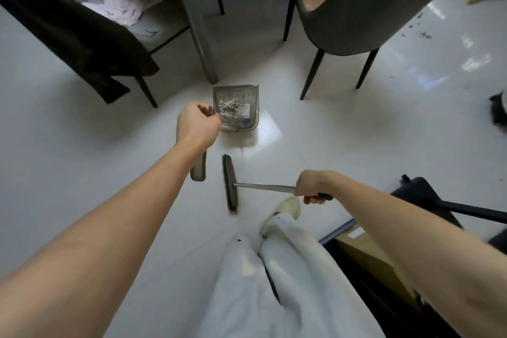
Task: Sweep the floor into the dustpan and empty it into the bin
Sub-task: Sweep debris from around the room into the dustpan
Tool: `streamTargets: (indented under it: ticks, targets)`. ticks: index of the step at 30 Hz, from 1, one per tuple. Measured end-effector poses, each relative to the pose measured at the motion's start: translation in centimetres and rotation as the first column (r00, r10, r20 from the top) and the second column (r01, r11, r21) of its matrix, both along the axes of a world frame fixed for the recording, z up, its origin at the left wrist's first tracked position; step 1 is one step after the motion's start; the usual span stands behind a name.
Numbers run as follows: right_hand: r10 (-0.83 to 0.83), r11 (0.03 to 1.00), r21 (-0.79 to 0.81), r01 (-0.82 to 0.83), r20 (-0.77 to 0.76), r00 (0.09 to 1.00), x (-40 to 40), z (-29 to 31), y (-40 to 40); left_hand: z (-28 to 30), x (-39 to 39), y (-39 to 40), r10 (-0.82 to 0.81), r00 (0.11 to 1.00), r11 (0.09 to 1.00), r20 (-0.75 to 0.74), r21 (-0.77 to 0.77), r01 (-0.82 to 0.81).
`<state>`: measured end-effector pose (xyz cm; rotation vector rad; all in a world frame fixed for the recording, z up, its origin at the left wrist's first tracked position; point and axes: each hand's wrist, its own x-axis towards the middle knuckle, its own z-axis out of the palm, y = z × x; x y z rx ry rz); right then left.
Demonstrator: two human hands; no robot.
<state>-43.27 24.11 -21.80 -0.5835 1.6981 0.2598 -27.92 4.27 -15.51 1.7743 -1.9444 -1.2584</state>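
The person's left hand [198, 126] is curling its fingers around the dustpan handle [198, 170], which is sticking out below the wrist toward the person. The dustpan [236, 108] itself is sitting just past those fingers, right beside the knuckles, and it's holding a little heap of grey debris [230, 107] in the middle. Can't really tell if the pan is resting flat on the floor or lifted a bit.

The right hand [311, 186] is wrapping its fingers around the broom handle [264, 187], gripping it near the dark end. The broom head [230, 181] is lying out past the fingertips on that side, well apart from them, sideways on the white floor [343, 132] and just short of the dustpan's near edge, not touching it.

A grey chair [356, 11] is standing beyond the dustpan, and another chair with a dark coat [68, 33] draped over it is off past the left hand. A few dark specks [422, 33] are lying on the floor far out from the right hand. No bin is showing clearly.
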Motion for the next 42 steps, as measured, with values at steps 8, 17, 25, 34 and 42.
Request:
streamTargets:
  ticks: [8, 17, 25, 34, 42]
  targets:
    - [0.431, 0.884, -0.094, -0.458, -0.218, 0.876, 6.6, -4.2, -0.1, -1.8, 5.6, 1.3, -0.023, 1.000, 1.000, -0.015, 0.003, 0.023]
    - [0.495, 0.852, 0.034, -0.522, -0.376, 0.783, -3.8, -6.5, 3.4, -1.9, 1.7, 2.7, -0.073, 0.997, 0.996, 0.035, 0.049, 0.071]
    - [0.439, 0.894, 0.122, -0.431, -0.431, 0.788, -19.9, -4.4, 6.8, -0.7, -11.8, 5.6, -0.207, 0.976, 0.976, 0.060, 0.082, 0.202]
    - [0.224, 0.974, 0.118, -0.191, -0.533, 0.816, -36.3, -1.1, 12.4, -0.6, -30.2, 10.4, -0.484, 0.869, 0.870, 0.103, 0.164, 0.465]
    - [0.148, 0.984, 0.166, -0.061, -0.583, 0.799, -46.3, -0.1, 14.5, -0.7, -43.5, 11.9, -0.583, 0.808, 0.804, 0.088, 0.204, 0.558]
